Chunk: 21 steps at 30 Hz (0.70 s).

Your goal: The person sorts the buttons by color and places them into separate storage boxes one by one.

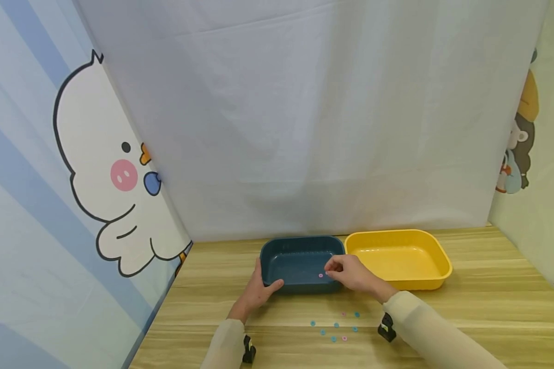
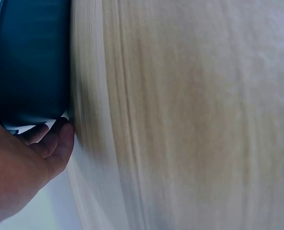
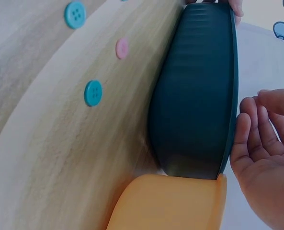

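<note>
My left hand (image 1: 255, 294) grips the left end of a dark blue tray (image 1: 300, 289), thumb over its near rim. In the left wrist view its curled fingers (image 2: 60, 148) are against the tray's lower edge. My right hand (image 1: 351, 271) is above the tray's right part, thumb and index fingertips together. A small pale pink spot, seemingly a button, shows at these fingertips; in the right wrist view the fingers (image 3: 259, 134) hide it. Beside them a pink button (image 1: 320, 275) appears over the tray's floor. Several blue buttons (image 1: 336, 325) and two pink buttons (image 1: 344, 338) lie on the table.
A yellow tray (image 1: 436, 284) stands right of the dark blue one, nearly touching it. Both are at the back of the wood-grain table (image 1: 503, 307), before a grey-white curtain (image 1: 304, 128). Printed cartoon cloths hang on both sides.
</note>
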Available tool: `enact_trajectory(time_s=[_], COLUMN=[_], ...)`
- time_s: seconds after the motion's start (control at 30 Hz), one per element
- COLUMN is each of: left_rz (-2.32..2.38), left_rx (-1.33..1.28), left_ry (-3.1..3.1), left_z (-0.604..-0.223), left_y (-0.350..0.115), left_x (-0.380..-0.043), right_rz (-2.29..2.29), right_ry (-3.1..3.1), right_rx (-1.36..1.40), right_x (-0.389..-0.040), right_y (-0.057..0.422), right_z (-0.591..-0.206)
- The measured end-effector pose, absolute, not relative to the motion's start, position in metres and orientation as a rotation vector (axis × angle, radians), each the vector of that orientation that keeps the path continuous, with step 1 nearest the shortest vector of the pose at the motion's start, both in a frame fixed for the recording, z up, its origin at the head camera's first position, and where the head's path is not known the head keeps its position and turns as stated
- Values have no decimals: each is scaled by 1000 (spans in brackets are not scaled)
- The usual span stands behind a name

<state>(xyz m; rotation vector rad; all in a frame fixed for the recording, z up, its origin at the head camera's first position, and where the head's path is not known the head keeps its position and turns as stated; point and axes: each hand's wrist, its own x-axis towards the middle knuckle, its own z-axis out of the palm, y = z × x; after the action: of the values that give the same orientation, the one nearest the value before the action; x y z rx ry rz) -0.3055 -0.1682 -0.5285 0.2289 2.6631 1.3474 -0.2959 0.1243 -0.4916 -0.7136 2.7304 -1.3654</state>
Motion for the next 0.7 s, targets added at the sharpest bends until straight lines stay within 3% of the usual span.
enact_trajectory(time_s=[0.7], left_rz=[1327], left_rx=[227], left_ry=[2678], left_z=[-531], left_y=[-169], left_x=[-307], right_rz=[-1365], right_ry=[2707], right_rx=[-781], right_x=[-299], right_y=[109], right_z=[-496])
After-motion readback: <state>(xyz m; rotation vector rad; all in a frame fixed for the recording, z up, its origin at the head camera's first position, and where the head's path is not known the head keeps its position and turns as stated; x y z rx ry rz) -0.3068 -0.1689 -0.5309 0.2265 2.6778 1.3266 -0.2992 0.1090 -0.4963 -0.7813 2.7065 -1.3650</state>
